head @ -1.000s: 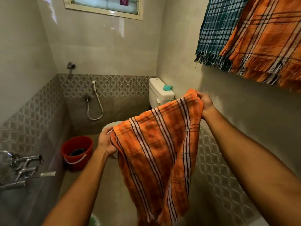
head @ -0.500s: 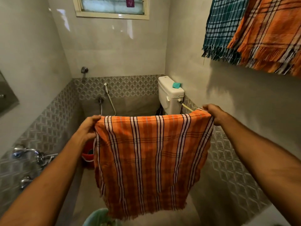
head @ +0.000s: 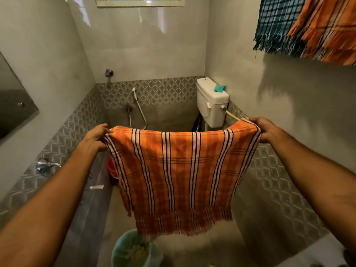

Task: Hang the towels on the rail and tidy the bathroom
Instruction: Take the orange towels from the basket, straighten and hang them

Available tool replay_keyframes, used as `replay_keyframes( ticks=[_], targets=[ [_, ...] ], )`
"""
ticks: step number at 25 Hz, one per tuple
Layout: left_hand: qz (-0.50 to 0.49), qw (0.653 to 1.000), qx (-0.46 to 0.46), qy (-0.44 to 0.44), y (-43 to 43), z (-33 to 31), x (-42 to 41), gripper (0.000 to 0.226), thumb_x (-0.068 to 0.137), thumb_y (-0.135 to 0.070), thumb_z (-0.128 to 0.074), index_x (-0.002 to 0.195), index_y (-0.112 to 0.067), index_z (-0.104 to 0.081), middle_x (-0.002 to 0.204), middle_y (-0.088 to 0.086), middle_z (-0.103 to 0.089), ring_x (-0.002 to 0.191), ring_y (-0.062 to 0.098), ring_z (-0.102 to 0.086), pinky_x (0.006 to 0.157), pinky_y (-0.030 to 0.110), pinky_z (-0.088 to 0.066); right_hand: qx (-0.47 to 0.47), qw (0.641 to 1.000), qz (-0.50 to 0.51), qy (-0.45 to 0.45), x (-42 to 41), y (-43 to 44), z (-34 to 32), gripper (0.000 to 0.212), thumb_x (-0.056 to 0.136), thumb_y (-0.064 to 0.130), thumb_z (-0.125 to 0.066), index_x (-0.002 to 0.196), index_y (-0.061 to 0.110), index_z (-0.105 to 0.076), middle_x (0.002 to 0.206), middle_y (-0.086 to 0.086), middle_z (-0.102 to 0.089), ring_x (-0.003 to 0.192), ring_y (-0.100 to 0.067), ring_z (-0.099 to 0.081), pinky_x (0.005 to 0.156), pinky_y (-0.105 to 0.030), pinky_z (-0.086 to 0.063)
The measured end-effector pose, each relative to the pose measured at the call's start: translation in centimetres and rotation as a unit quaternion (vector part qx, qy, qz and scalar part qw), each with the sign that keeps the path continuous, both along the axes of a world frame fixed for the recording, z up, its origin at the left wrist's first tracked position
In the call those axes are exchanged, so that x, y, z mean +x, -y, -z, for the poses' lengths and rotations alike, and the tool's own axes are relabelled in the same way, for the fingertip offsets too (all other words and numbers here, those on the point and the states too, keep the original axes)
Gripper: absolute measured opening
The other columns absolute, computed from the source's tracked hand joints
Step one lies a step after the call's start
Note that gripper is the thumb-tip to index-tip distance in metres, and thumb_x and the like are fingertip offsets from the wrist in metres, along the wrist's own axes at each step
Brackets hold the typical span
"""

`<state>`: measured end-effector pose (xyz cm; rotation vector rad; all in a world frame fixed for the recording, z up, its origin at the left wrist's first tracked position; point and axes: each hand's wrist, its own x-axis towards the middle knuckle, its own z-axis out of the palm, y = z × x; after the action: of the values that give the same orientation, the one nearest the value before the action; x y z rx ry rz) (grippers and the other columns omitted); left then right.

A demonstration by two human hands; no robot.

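Observation:
An orange towel with white and dark stripes (head: pixel 177 174) hangs spread flat in front of me, fringe at the bottom. My left hand (head: pixel 97 136) pinches its top left corner and my right hand (head: pixel 264 129) pinches its top right corner, arms stretched out. High on the right wall hang a teal checked towel (head: pixel 275 24) and an orange checked towel (head: pixel 331 29), side by side and overlapping. The rail they hang from is out of frame.
A white toilet cistern (head: pixel 210 105) with a teal item (head: pixel 219 88) on top stands at the back right. A spray hose (head: pixel 138 106) hangs on the back wall. Taps (head: pixel 45 165) stick out at left. A red bucket (head: pixel 111 168) peeks from behind the towel; a pale green bin (head: pixel 133 249) sits below.
The towel went from bunched and slanted to stretched wide and level between my hands. My left hand rose and moved left. The view tilted down a little.

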<state>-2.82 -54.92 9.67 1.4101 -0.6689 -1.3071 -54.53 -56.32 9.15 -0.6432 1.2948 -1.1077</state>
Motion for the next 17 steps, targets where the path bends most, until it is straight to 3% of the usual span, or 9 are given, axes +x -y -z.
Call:
replay_keyframes(
  ticks=[2, 4, 6, 7, 8, 10, 12, 14, 17],
  targets=[
    [-0.023, 0.992, -0.115, -0.038, 0.2, -0.2, 0.9, 0.049, 0.089, 0.013, -0.037, 0.112, -0.029, -0.044, 0.092, 0.007, -0.052, 0.068, 0.015, -0.053, 0.057, 0.030, -0.051, -0.132, 0.985, 0.029, 0.104, 0.2, 0.0, -0.4, 0.020, 0.094, 0.027, -0.053, 0.085, 0.016, -0.066, 0.077, -0.004, -0.072, 0.072, -0.018, -0.070, 0.065, -0.030, -0.061],
    [0.058, 0.951, -0.245, -0.182, 0.1, -0.6, 2.9, 0.037, 0.090, -0.001, -0.049, 0.116, -0.027, -0.048, 0.098, 0.007, -0.058, 0.084, 0.019, -0.060, 0.076, 0.034, -0.056, -0.267, 0.932, 0.041, 0.241, -0.7, -0.3, -1.1, 0.018, 0.085, 0.029, -0.060, 0.092, 0.018, -0.073, 0.091, -0.001, -0.076, 0.092, -0.019, -0.070, 0.089, -0.036, -0.056],
    [0.136, 0.897, -0.272, -0.322, -0.7, 1.5, 4.2, 0.049, 0.094, -0.040, -0.047, 0.138, -0.018, -0.040, 0.137, 0.014, -0.051, 0.132, 0.028, -0.044, 0.114, 0.048, -0.028, -0.319, 0.894, 0.027, 0.314, -1.7, -0.9, -0.8, 0.033, 0.085, 0.041, -0.058, 0.102, 0.018, -0.074, 0.106, -0.005, -0.075, 0.108, -0.023, -0.067, 0.103, -0.040, -0.047],
    [0.165, 0.886, -0.238, -0.361, -1.6, 3.0, 3.7, 0.068, 0.094, -0.056, -0.037, 0.147, -0.013, -0.030, 0.153, 0.016, -0.034, 0.146, 0.029, -0.022, 0.120, 0.049, -0.010, -0.307, 0.897, 0.018, 0.318, -1.7, -1.1, -0.2, 0.047, 0.086, 0.052, -0.052, 0.107, 0.016, -0.074, 0.115, -0.008, -0.072, 0.116, -0.025, -0.064, 0.106, -0.042, -0.044],
    [0.187, 0.880, -0.202, -0.386, -1.9, 4.2, 2.6, 0.078, 0.093, -0.063, -0.030, 0.150, -0.009, -0.026, 0.156, 0.017, -0.027, 0.148, 0.030, -0.012, 0.120, 0.050, -0.005, -0.281, 0.910, 0.001, 0.305, -1.3, -1.2, 0.8, 0.062, 0.084, 0.062, -0.046, 0.114, 0.014, -0.071, 0.123, -0.011, -0.068, 0.121, -0.026, -0.060, 0.108, -0.045, -0.042],
    [0.186, 0.902, -0.154, -0.357, -0.9, 5.8, 0.3, 0.076, 0.093, -0.061, -0.035, 0.141, -0.004, -0.045, 0.140, 0.019, -0.051, 0.138, 0.031, -0.037, 0.111, 0.053, -0.034, -0.207, 0.943, -0.039, 0.258, 0.3, -1.5, 2.5, 0.069, 0.083, 0.064, -0.045, 0.121, 0.010, -0.065, 0.122, -0.013, -0.068, 0.119, -0.027, -0.061, 0.101, -0.049, -0.048],
    [0.137, 0.941, -0.135, -0.279, -0.4, 5.8, -1.9, 0.045, 0.087, -0.040, -0.057, 0.104, -0.002, -0.073, 0.102, 0.015, -0.074, 0.102, 0.027, -0.069, 0.081, 0.047, -0.058, -0.163, 0.966, 0.016, 0.200, 1.9, -1.0, 3.6, 0.038, 0.094, 0.044, -0.046, 0.107, 0.015, -0.067, 0.094, -0.006, -0.076, 0.094, -0.022, -0.070, 0.080, -0.039, -0.060],
    [0.091, 0.964, -0.140, -0.207, 0.7, 5.7, -2.2, 0.016, 0.065, -0.014, -0.071, 0.078, -0.007, -0.077, 0.078, 0.007, -0.076, 0.076, 0.019, -0.074, 0.065, 0.037, -0.062, -0.149, 0.970, 0.088, 0.172, 2.3, -0.6, 4.0, 0.029, 0.095, 0.028, -0.050, 0.080, 0.018, -0.072, 0.071, -0.001, -0.074, 0.071, -0.017, -0.070, 0.062, -0.030, -0.061],
    [0.095, 0.958, -0.178, -0.205, 1.7, 3.9, -0.3, 0.031, 0.088, 0.002, -0.044, 0.094, -0.012, -0.070, 0.082, 0.005, -0.076, 0.080, 0.017, -0.073, 0.074, 0.034, -0.061, -0.236, 0.926, 0.108, 0.274, 1.1, -0.9, 3.2, 0.004, 0.065, 0.013, -0.073, 0.067, 0.016, -0.072, 0.071, -0.001, -0.074, 0.071, -0.015, -0.072, 0.074, -0.030, -0.060]
  ],
)
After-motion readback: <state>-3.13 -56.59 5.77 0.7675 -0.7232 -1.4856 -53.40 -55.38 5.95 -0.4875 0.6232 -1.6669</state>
